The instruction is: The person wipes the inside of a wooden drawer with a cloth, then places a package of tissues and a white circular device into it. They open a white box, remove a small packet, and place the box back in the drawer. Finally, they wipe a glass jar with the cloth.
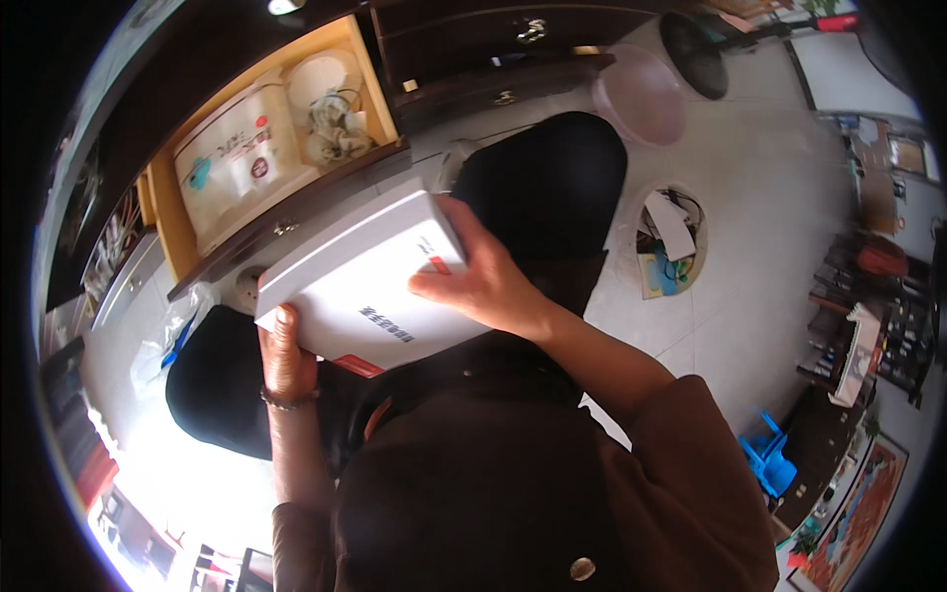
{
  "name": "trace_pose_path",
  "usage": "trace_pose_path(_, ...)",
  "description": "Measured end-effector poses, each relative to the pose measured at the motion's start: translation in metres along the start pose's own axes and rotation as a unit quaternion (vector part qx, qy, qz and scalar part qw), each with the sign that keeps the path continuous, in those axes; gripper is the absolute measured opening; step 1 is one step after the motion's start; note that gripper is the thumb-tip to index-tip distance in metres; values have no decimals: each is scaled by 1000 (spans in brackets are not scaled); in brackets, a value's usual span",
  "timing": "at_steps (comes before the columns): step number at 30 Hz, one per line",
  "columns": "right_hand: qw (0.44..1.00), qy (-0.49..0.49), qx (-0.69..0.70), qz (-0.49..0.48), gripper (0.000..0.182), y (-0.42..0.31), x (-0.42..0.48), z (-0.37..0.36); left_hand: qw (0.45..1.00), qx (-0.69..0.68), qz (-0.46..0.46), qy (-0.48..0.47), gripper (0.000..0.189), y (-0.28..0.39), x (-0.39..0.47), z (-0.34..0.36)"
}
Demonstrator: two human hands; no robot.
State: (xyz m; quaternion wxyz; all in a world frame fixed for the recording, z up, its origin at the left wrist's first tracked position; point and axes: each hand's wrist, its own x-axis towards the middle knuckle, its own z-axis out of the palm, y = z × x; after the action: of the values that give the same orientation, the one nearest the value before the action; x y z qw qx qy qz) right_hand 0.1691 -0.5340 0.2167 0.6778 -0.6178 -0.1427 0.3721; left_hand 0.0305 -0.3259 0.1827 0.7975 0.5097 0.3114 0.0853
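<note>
A white cardboard box (355,285) with red patches and dark print is held above my lap, tilted, its broad face towards me. My left hand (288,355) grips its left end, thumb on the near face. At the right end my right hand (481,274) holds it, thumb laid across the face; the fingers behind the box are hidden. Beyond the box stands an open wooden drawer (177,244). In it lie a printed white plastic bag (237,159), a round pale item (322,78) and a crumpled grey and white bundle (336,129).
Dark cabinet drawers (459,37) run along the far side. A pink basin (644,96) and a round bin (677,244) holding papers and cables stand on the tiled floor to the right. Further off are a blue plastic chair (771,459) and a clear plastic bag (155,355) at left.
</note>
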Motion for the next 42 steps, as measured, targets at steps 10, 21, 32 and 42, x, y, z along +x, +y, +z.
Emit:
trace_pose_path(10, 984, -53, -78, -150, 87, 12, -7, -15, 981, 108, 139, -81, 76, 9, -8, 11)
trace_pose_path(21, 988, 8, -110, -111, 55, 4, 9, 0, 995, 64, 60, 49, 57, -10, -1, 17)
trace_pose_path(32, 998, 45, 6, 42, 53, 19, 36, 0, 999, -1, -39, -19, 56, -30, -30, 14)
trace_pose_path(42, 960, -270, 50, 55, 98, -18, 83, 92, 925, -153, 183, 297, 37, 125, -68, -101)
